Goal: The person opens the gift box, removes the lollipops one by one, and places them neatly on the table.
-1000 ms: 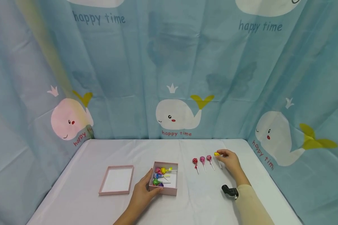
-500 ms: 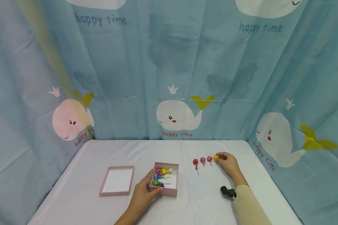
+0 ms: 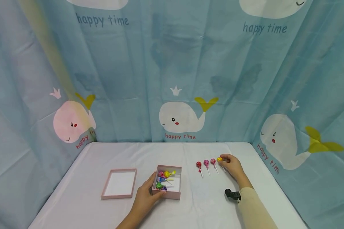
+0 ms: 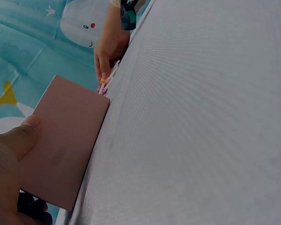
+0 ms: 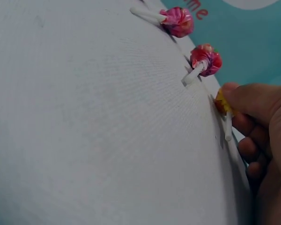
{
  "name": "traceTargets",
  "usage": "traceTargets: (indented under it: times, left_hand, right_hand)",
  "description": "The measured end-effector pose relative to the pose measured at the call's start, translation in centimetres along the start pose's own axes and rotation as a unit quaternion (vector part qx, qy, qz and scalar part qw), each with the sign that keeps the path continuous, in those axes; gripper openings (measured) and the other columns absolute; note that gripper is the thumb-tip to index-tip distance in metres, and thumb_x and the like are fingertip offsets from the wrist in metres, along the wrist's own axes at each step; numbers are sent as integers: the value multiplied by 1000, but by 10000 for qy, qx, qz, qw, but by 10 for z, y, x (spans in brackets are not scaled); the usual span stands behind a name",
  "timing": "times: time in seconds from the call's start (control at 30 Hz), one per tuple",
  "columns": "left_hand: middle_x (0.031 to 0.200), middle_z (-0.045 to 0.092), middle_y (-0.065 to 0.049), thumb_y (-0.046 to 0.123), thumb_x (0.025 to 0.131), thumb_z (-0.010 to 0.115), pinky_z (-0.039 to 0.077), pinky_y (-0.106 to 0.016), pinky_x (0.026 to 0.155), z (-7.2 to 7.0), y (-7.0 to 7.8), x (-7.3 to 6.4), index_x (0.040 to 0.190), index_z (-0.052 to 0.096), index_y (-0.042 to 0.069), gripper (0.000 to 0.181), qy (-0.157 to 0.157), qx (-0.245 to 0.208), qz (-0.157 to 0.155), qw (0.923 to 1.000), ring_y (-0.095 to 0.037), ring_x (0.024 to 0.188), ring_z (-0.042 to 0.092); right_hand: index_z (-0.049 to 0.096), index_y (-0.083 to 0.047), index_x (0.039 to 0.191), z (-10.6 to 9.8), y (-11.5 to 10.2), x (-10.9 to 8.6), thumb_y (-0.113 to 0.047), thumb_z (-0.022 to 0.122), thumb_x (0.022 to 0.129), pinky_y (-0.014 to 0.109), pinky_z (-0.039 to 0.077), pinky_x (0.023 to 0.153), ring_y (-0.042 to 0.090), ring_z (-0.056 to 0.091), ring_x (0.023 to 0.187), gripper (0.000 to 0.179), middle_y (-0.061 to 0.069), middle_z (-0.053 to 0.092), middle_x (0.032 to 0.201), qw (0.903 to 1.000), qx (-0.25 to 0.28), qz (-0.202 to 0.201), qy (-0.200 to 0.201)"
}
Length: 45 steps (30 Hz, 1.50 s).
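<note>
My right hand (image 3: 232, 165) pinches a yellow lollipop (image 5: 220, 103) by its wrapped head, at the right end of a row on the white table. To its left lie a red lollipop (image 3: 199, 164) and two pink lollipops (image 3: 206, 162), sticks pointing toward me. My left hand (image 3: 144, 194) grips the left side of a pink open box (image 3: 172, 194), thumb along the front wall in the left wrist view. Several lollipops lie inside the box, among them a yellow one (image 3: 167, 174), a blue one (image 3: 160, 179) and a green one (image 3: 159, 185).
A pink box lid (image 3: 118, 196) with a white inside lies left of the box. The white-covered table (image 3: 195, 210) ends at a blue curtain (image 3: 132, 79) printed with whales. A black device (image 3: 232, 194) sticks out from the right wrist.
My right hand has shifted slightly left and toward me with the yellow lollipop, closer to the row. The left hand and the box stay put.
</note>
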<state>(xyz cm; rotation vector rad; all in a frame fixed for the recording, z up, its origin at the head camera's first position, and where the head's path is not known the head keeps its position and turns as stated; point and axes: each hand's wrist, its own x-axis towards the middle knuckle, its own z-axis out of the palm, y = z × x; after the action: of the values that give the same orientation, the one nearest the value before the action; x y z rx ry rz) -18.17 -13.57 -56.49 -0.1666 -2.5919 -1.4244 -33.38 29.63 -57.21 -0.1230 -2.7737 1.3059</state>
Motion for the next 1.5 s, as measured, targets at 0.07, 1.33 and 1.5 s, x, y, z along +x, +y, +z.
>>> traceTargets:
  times: [0.07,1.33,1.5]
  left_hand:
    - [156,47,-13,45,71,91,39,-47,118,0,0,0,156,43,9,104,14,-15,-3,10000,-36,144,46]
    - [157,46,-14,46,71,90,39,-47,117,0,-3,-1,155,43,6,104,47,-38,265,9996,-37,143,46]
    - [157,46,-14,46,71,89,40,-48,117,0,-3,-1,155,43,5,104,32,-24,297,9996,-37,143,45]
  right_hand:
    - [67,-8,131,0,0,1,-25,75,94,40,49,93,27,56,105,42,14,67,128,10000,10,-6,1]
    - [74,-15,119,-5,-94,-18,-26,75,96,59,48,107,30,58,119,26,7,71,120,9836,296,-1771,187]
    - [75,-20,114,5,-110,-26,-27,77,94,62,47,107,29,59,121,21,1,72,119,9813,406,-1854,-330]
